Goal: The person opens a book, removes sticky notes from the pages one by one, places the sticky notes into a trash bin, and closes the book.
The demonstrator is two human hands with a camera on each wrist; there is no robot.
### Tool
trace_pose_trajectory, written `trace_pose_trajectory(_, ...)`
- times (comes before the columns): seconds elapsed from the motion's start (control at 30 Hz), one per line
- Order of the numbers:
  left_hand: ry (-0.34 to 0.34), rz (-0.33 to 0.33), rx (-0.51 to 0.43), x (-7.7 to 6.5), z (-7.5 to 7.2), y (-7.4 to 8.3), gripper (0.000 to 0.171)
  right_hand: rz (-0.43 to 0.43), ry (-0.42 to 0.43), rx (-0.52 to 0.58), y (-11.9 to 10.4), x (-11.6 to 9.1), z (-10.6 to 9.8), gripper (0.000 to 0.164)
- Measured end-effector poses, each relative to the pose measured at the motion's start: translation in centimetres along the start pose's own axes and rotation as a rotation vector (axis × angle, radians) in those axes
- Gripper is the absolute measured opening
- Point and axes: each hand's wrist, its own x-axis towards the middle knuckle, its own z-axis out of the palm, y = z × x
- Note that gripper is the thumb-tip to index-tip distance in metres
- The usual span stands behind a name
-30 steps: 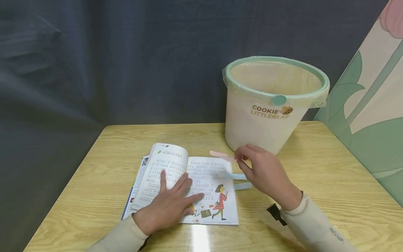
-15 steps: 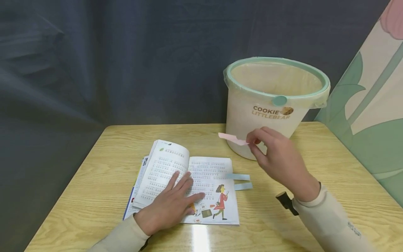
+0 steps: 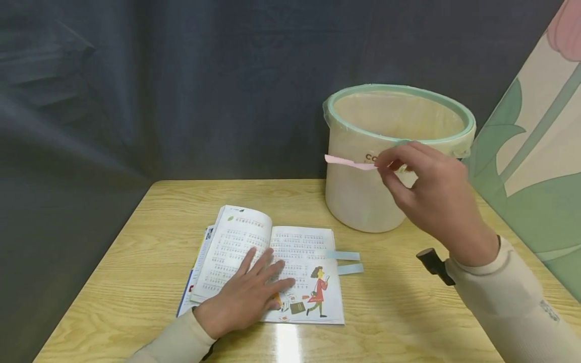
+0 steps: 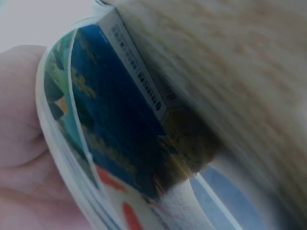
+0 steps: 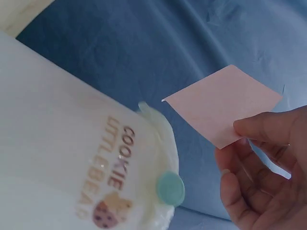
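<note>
My right hand (image 3: 431, 186) pinches a pink sticky note (image 5: 223, 103) by one corner between thumb and fingers. In the head view the note (image 3: 349, 162) appears nearly edge-on, in front of the white bin (image 3: 358, 196) and below its green rim. An open book (image 3: 304, 247) lies on the table, and my left hand (image 3: 247, 292) rests across its pages with the fingers spread. Two pale blue sticky strips (image 3: 347, 255) stick out from the book's right edge. In the left wrist view, the palm (image 4: 24, 143) is beside the book's curved underside and blue cover (image 4: 120, 100).
The bin, marked COOKIE LITTLEBEAR and lined with a clear bag, stands at the back right of the wooden table (image 3: 136, 252). Behind it hangs a dark curtain (image 3: 236, 91). A floral panel (image 3: 535, 151) flanks the table's right side.
My right hand has lifted the pink sticky note up and to the right, from above the book's top right corner to in front of the bin. The left hand has stayed on the book.
</note>
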Motion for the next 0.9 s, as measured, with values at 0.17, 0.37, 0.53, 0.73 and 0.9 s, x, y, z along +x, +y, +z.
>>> trace_pose_trajectory(0.17,-0.014,-0.001,0.004,0.1,0.0,0.0,0.046,0.004,0.065,0.000,0.3,1.2,-1.1,0.013)
trace_pose_trajectory(0.37,-0.008,0.008,0.020,0.1,0.0,-0.1,0.046,0.001,0.123,-0.067,0.9,2.6,-2.7,0.011)
trace_pose_trajectory(0.53,0.000,0.014,0.032,0.0,0.0,-0.1,0.046,0.055,0.148,-0.101,2.4,3.5,-3.1,0.012)
trace_pose_trajectory(0.73,-0.020,0.015,0.017,0.2,0.0,0.0,0.047,0.101,0.097,-0.178,4.3,3.8,-3.1,0.015)
trace_pose_trajectory(0.9,-0.023,0.014,0.014,0.3,-0.1,0.1,0.047,0.179,0.053,-0.222,5.6,4.0,-3.0,0.019)
